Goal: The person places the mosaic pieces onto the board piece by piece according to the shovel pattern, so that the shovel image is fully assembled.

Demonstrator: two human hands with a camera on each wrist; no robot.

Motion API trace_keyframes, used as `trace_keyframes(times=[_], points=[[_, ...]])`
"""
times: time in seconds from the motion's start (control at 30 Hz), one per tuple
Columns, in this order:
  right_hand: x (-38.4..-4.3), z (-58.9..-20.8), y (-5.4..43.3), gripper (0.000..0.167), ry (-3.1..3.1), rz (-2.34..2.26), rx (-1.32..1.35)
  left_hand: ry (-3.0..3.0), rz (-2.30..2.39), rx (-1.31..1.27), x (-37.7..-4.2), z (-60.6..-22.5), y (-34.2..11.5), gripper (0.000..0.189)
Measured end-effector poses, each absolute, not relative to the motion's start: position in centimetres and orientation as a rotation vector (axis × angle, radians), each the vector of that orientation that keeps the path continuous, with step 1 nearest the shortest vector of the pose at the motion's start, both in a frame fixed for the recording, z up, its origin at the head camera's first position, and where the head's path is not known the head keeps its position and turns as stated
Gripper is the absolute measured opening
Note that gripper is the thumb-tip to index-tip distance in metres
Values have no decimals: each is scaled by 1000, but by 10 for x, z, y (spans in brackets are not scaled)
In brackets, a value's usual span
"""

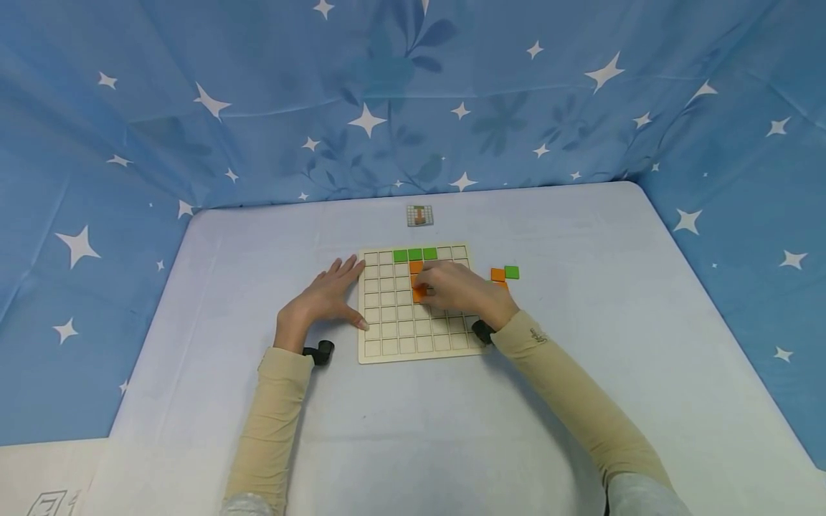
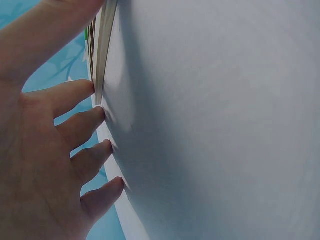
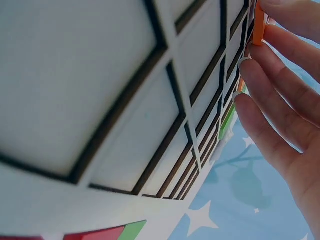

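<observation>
A pale wooden board (image 1: 390, 330) with a grid of square recesses lies on the table. Three green tiles (image 1: 415, 254) sit side by side in its far row, with orange tiles (image 1: 416, 267) in a column below the middle one. My right hand (image 1: 458, 287) is over the board and pinches an orange tile (image 3: 258, 24) between thumb and fingers at that column, partly covering it. At the board's left edge my left hand (image 1: 328, 292) rests with fingers spread, thumb by the near part of the edge and index finger by the far part.
Beyond the board lies a small card (image 1: 419, 216) printed with a grid and a brown-orange figure. Right of the board are a loose green tile (image 1: 512, 272) and orange tiles (image 1: 497, 274), partly hidden by the right hand. A blue star-patterned curtain (image 1: 413, 143) borders the white table (image 1: 413, 444).
</observation>
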State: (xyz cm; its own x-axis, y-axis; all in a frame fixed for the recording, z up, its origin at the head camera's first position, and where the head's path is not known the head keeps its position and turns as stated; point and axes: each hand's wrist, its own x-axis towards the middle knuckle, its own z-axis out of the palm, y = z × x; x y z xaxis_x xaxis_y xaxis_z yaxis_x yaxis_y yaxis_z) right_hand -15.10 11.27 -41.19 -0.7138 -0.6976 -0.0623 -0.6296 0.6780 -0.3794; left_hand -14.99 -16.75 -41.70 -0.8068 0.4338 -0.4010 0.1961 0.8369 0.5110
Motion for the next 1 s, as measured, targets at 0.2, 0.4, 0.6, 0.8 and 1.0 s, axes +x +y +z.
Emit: trace_keyframes(times=[0.2, 0.4, 0.6, 0.8, 1.0], points=[[-151, -412, 111, 22, 2696, -464, -1095, 2498, 622, 458, -150, -417, -166, 127], [-151, -413, 111, 23, 2711, -448, -1100, 2500, 619, 458, -150, -416, -166, 127], [-151, -412, 111, 24, 2708, -456, -1090, 2506, 618, 453, -150, -415, -167, 128], [-151, -412, 113, 27, 2704, -462, -1065, 2505, 618, 455, -150, -416, -167, 127], [-149, -412, 116, 26, 2706, -492, -1056, 2495, 610, 448, -150, -417, -166, 127]])
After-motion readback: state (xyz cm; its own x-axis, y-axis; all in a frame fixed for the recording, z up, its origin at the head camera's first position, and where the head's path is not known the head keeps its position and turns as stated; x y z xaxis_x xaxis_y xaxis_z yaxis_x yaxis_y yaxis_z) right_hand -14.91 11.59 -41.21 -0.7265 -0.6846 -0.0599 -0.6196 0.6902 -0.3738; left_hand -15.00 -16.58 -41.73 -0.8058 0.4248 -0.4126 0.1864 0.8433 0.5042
